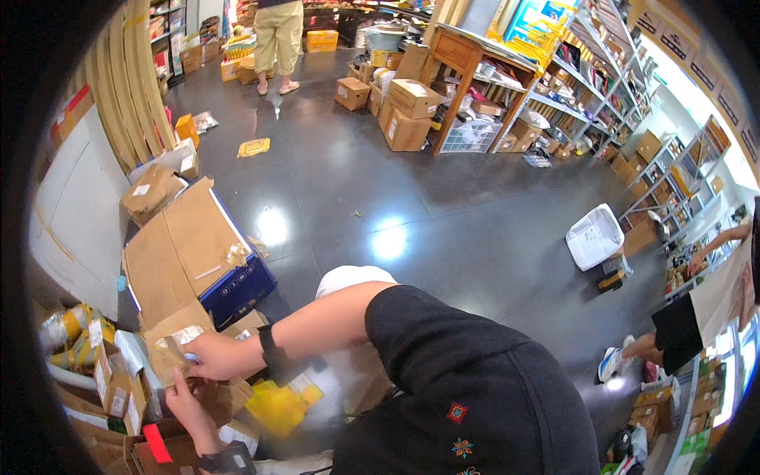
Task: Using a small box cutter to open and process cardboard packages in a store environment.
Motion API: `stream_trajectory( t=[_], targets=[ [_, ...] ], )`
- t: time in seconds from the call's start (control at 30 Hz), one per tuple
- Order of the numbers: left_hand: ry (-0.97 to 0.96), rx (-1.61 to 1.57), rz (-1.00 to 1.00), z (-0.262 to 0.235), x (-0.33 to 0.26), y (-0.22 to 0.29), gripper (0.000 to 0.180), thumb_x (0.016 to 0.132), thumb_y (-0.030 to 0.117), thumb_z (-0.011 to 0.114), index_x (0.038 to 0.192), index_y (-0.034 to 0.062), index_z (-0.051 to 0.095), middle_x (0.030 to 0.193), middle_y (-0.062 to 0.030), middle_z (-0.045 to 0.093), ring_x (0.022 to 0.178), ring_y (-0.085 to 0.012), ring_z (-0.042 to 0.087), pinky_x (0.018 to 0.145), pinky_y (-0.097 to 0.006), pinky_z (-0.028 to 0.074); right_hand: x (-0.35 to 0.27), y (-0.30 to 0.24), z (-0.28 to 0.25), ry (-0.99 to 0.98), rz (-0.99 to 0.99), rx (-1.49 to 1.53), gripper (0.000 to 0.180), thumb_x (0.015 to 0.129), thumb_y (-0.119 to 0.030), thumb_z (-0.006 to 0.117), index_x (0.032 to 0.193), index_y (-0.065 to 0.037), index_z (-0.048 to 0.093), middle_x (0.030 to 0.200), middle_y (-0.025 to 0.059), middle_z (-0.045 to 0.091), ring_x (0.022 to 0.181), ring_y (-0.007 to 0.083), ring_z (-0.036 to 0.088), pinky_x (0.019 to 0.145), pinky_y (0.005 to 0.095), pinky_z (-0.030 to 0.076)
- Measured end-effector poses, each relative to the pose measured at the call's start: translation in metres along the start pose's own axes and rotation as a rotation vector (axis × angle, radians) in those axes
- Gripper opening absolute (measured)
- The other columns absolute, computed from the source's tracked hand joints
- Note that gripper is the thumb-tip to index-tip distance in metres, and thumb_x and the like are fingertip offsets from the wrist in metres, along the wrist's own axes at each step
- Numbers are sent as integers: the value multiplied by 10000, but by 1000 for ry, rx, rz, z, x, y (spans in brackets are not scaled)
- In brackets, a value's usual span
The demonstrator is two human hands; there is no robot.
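My right hand [222,354], a dark band on its wrist, reaches across from the right. Its fingers are closed at the edge of a small brown cardboard parcel [165,326] with a shiny whitish patch, perhaps a label or tape. From below, my left hand [188,405] meets it, thumb and fingertips pinching the same parcel's near edge. Just beyond lies a large carton [176,249] with a brown top and blue side. Beneath my right forearm is a yellow plastic mailer [279,408] with a white label.
Packed parcels [115,380] crowd the left. Another carton [153,194] sits behind the large one. A white bin [594,237] stands at right near shelves [673,182]. One person [277,39] stands at the back, another [681,324] at right. A wooden table [459,51] has boxes beneath.
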State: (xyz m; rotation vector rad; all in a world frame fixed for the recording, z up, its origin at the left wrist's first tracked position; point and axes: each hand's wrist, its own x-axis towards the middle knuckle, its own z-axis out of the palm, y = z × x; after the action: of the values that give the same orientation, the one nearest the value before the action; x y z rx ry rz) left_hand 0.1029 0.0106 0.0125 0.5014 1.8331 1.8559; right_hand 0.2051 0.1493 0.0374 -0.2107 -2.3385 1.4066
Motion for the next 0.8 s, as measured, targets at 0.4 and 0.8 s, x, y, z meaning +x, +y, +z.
stream_trajectory(
  t=[0.4,0.8],
  targets=[
    [-106,95,-2,-7,24,-43,290,1002,215,450,845,3,572,714,-70,608,573,-163,592,509,-293,486,2,1,2,-158,211,239,148,899,-112,613,934,31,619,743,105,672,629,164,664,516,306,528],
    [-4,269,95,-44,-9,-5,268,961,169,510,817,-45,584,700,-88,643,587,-142,601,539,-302,487,28,-4,31,-273,284,286,65,837,-65,623,812,-5,617,650,68,627,522,133,611,472,277,501]
  ],
)
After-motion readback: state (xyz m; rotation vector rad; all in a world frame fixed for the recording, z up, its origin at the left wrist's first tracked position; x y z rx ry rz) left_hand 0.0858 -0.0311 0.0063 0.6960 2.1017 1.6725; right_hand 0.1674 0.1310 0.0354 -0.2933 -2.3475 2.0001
